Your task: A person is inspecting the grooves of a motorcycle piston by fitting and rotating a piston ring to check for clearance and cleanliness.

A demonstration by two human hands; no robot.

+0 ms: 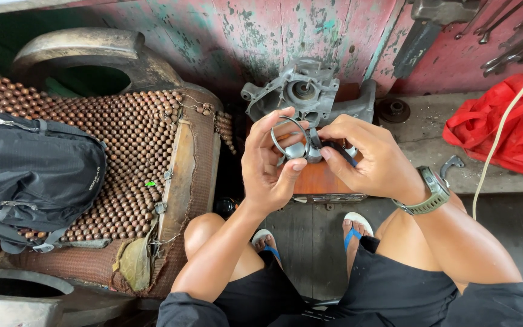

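Note:
My left hand (269, 162) grips a small round metal part (295, 149) between thumb and fingers, with a thin metal ring (281, 130) looped around the fingertips. Against the same part my right hand (367, 156) presses a dark-handled tool (334, 148). A grey watch sits on my right wrist. Just behind both hands, a grey cast-metal engine casing (307, 91) rests on a reddish wooden block (321, 177). I am seated, knees apart, feet in blue-strapped sandals.
A seat covered in brown wooden beads (134, 139) lies at left with a black backpack (28, 172) on it. A red plastic bag (506, 124) sits on a ledge at right. Wrenches (509, 30) hang on the peeling pink wall. A white cord (503, 127) crosses the right side.

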